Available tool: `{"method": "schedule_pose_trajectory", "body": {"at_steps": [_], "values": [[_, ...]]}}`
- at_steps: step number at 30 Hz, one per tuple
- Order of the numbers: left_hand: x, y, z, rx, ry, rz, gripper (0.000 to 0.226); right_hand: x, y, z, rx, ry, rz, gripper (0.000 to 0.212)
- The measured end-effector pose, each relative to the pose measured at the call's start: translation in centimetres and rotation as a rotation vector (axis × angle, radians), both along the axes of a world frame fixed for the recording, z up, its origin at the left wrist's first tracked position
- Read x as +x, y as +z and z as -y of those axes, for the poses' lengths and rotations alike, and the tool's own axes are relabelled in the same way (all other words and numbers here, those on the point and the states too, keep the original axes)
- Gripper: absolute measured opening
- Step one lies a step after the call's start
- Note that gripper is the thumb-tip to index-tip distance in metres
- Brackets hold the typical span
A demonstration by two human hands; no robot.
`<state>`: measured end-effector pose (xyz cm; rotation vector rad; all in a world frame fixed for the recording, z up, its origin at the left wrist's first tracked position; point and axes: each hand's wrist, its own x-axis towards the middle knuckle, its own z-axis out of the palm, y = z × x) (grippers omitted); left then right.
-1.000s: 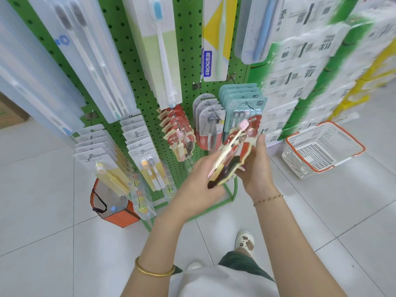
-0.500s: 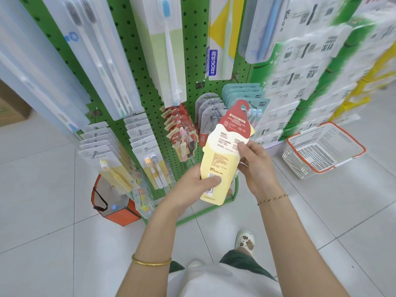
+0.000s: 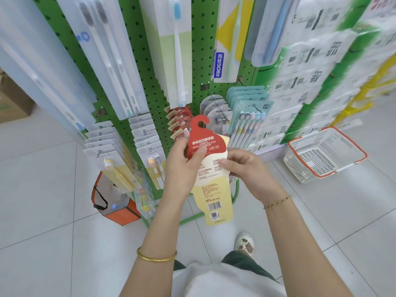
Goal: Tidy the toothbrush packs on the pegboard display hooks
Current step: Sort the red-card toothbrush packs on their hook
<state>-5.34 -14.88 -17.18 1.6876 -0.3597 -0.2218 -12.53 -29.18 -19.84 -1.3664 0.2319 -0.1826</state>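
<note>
Green pegboard, stock on hooks; we list from the left. White carded packs of small brushes hang in two fanned rows at lower left. Next, a row of red-topped packs sits on its hook, just beside the pack in hand.

Left hand: thumb laid over the red header, fingers wrapped round its left edge, pinching the card. Toothbrush pack: held off the board, back face toward us, upright, its hook-shaped cut-out uppermost and beside the red row. Right hand: thumb and fingertips pinching the pack's right edge.

Step in hand, as we judge it: hanging the pack on its peg. We would turn the printed front outward to match the row, line the cut-out up with the peg tip, slide it on straight, and keep the neighbours from being pushed off.

Writing: white Chinese characters on the red header, Latin capitals beneath too small to read surely; barcode and QR code at the foot. Blue label reading "FROG" on the yellow-and-white pack above. Teal packs of pastel brushes: no legible text. Wrapped paper goods: print blurred. White basket, orange rim, on the floor.
</note>
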Motion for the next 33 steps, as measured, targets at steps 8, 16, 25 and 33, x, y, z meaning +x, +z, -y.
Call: {"method": "schedule_pose_trajectory", "body": {"at_steps": [8, 16, 25, 33], "values": [[1.3, 0.3, -0.6, -0.197, 0.037, -0.155, 0.012, 0.6, -0.6, -0.3, -0.117, 0.109, -0.041, 0.018], [1.5, 0.2, -0.9, -0.489, -0.145, -0.368, 0.022, 1.7, -1.4, -0.9, 0.081, 0.365, -0.146, 0.106], [2.1, -0.1, -0.7, -0.478, -0.08, -0.413, 0.022, 2.9, -1.8, -1.8, -0.028, 0.369, -0.192, 0.09], [3.4, -0.6, -1.1, -0.195, 0.109, -0.291, 0.024, 5.5, -3.6, -2.6, -0.568, -0.202, -0.381, 0.091]]}}
